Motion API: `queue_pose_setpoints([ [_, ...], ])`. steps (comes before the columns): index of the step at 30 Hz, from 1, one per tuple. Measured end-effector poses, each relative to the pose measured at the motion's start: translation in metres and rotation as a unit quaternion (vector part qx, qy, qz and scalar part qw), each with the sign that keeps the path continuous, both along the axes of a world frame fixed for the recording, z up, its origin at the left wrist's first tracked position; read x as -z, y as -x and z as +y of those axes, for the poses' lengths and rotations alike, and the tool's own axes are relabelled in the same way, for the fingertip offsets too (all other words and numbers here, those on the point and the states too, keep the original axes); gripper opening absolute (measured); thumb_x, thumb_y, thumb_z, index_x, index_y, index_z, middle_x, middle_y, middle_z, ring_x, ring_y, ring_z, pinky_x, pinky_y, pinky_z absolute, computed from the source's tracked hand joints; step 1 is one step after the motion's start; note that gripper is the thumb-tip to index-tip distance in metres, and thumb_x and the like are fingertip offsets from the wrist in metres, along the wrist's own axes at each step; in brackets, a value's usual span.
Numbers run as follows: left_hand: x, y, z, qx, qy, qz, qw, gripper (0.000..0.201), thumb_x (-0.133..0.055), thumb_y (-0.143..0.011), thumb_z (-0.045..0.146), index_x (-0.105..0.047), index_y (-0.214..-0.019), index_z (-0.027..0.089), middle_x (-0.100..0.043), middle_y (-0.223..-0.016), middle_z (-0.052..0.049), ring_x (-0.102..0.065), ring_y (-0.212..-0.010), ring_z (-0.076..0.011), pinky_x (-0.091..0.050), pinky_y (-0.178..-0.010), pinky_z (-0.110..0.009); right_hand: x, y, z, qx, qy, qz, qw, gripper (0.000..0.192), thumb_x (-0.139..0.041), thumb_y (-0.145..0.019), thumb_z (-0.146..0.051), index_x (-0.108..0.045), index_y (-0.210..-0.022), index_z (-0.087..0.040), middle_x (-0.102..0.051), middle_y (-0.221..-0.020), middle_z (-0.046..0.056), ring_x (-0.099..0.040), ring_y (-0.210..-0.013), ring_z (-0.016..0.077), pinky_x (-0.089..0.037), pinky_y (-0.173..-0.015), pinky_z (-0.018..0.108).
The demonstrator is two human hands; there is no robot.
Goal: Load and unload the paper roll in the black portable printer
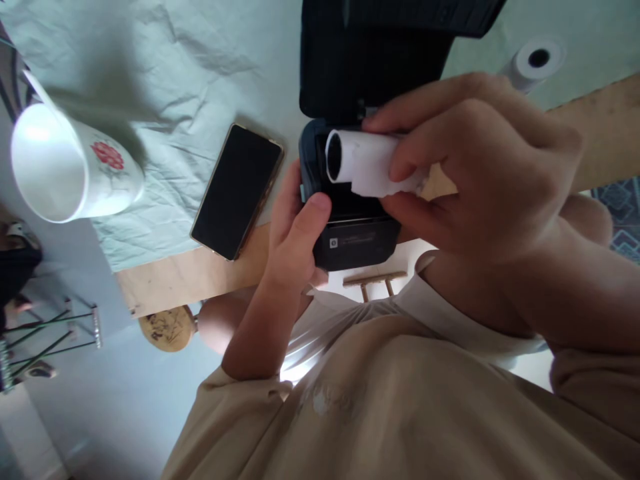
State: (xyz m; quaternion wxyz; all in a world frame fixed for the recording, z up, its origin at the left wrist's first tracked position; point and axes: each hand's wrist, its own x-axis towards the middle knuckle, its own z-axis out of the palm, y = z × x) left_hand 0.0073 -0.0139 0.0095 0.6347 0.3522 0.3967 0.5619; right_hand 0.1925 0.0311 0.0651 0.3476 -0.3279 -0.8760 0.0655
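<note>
**Paper roll held over the open printer**

Paper roll (363, 163) sits at centre frame in my right hand (480, 167), fingers closed around it, just over the open bay of the small black printer (350, 227). My left hand (295, 233) clasps the printer's side, thumb on its front. At nine o'clock of the printer lies a phone (237, 190); further out, a mug (70, 167). A second roll (533, 63) lies at two o'clock.

We note the printer (350, 220) at the counter (200, 280) edge, lid raised behind it. A paper roll (365, 163) sits over its open bay. The phone (237, 190) lies just left of the printer on the cloth (175, 80); the mug (70, 167) stands farther left. A second roll (535, 63) lies at far right, behind.
</note>
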Motion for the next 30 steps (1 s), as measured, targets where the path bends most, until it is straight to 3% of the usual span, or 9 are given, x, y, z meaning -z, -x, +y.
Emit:
queue_pose_setpoints([
  [3, -0.0031, 0.001, -0.0003, 0.017, 0.021, 0.015, 1.0, 0.038, -0.063, -0.091, 0.051, -0.065, -0.122, 0.029, -0.067, -0.116, -0.004, -0.065, -0.111, -0.0232, -0.055, -0.091, -0.035, 0.0011, -0.0025, 0.0023, 0.013, -0.007, -0.001, 1.0, 0.037, -0.058, -0.071, 0.004, -0.047, -0.098, -0.019, -0.069, -0.121, -0.007, -0.07, -0.105, 0.0113, -0.044, -0.084, 0.024],
  [6, -0.0057, 0.0021, -0.0003, 0.022, 0.011, 0.032, 0.999, 0.036, -0.061, -0.091, 0.054, -0.067, -0.116, 0.03, -0.067, -0.114, -0.004, -0.065, -0.11, -0.0243, -0.054, -0.091, -0.035, 0.0009, -0.0036, 0.0021, 0.019, -0.005, -0.038, 0.999, 0.024, -0.061, -0.08, -0.005, -0.05, -0.097, -0.019, -0.069, -0.121, -0.007, -0.071, -0.102, 0.0124, -0.04, -0.083, 0.028],
  [9, -0.0054, 0.0025, -0.0005, 0.02, 0.011, 0.043, 0.999, 0.031, -0.061, -0.091, 0.054, -0.069, -0.109, 0.031, -0.067, -0.106, -0.004, -0.065, -0.105, -0.0238, -0.053, -0.088, -0.035, 0.0013, -0.0039, 0.0016, -0.006, -0.011, -0.037, 0.999, 0.012, -0.063, -0.085, -0.019, -0.054, -0.092, -0.019, -0.069, -0.118, -0.004, -0.07, -0.101, 0.0153, -0.04, -0.082, 0.03],
  [15, -0.0034, 0.0024, 0.0, -0.015, 0.01, 0.08, 0.997, 0.035, -0.061, -0.089, 0.06, -0.069, -0.109, 0.032, -0.068, -0.107, -0.002, -0.064, -0.102, -0.0224, -0.054, -0.086, -0.033, 0.0017, -0.0019, 0.0018, -0.093, -0.038, 0.029, 0.995, 0.011, -0.062, -0.086, -0.026, -0.053, -0.086, -0.019, -0.062, -0.081, -0.002, -0.061, -0.079, 0.0137, -0.041, -0.073, 0.033],
  [19, -0.0066, 0.002, 0.0012, -0.007, 0.029, 0.08, 0.996, 0.029, -0.063, -0.089, 0.054, -0.068, -0.108, 0.033, -0.068, -0.104, -0.002, -0.064, -0.105, -0.0239, -0.053, -0.087, -0.036, -0.0005, -0.0033, 0.0019, -0.147, -0.02, -0.03, 0.988, 0.02, -0.066, -0.086, -0.036, -0.055, -0.088, -0.019, -0.066, -0.085, 0.0, -0.062, -0.084, 0.0175, -0.04, -0.073, 0.037],
  [21, -0.0057, 0.0021, 0.0016, -0.001, 0.025, 0.064, 0.998, 0.029, -0.064, -0.089, 0.053, -0.067, -0.108, 0.032, -0.068, -0.106, -0.002, -0.064, -0.11, -0.024, -0.052, -0.093, -0.037, -0.0013, -0.0046, 0.0018, -0.147, -0.014, -0.04, 0.988, 0.024, -0.065, -0.088, -0.041, -0.055, -0.09, -0.019, -0.066, -0.086, 0.0, -0.063, -0.086, 0.018, -0.04, -0.074, 0.037],
  [25, -0.0016, 0.0031, 0.0017, 0.0, 0.007, 0.049, 0.999, 0.044, -0.068, -0.084, 0.064, -0.066, -0.113, 0.031, -0.069, -0.111, -0.002, -0.062, -0.121, -0.027, -0.05, -0.101, -0.039, -0.0007, -0.0058, 0.0019, -0.114, -0.023, 0.01, 0.993, 0.019, -0.065, -0.088, -0.034, -0.054, -0.086, -0.018, -0.063, -0.082, -0.001, -0.063, -0.085, 0.0138, -0.042, -0.076, 0.033],
  [30, -0.0054, 0.0025, 0.001, 0.002, 0.029, 0.075, 0.997, 0.033, -0.061, -0.089, 0.058, -0.067, -0.11, 0.033, -0.069, -0.114, -0.001, -0.064, -0.119, -0.0249, -0.051, -0.101, -0.039, 0.0015, -0.0051, 0.004, -0.101, -0.033, 0.03, 0.994, 0.018, -0.064, -0.088, -0.032, -0.055, -0.085, -0.016, -0.063, -0.081, -0.001, -0.062, -0.082, 0.0118, -0.042, -0.074, 0.03],
])
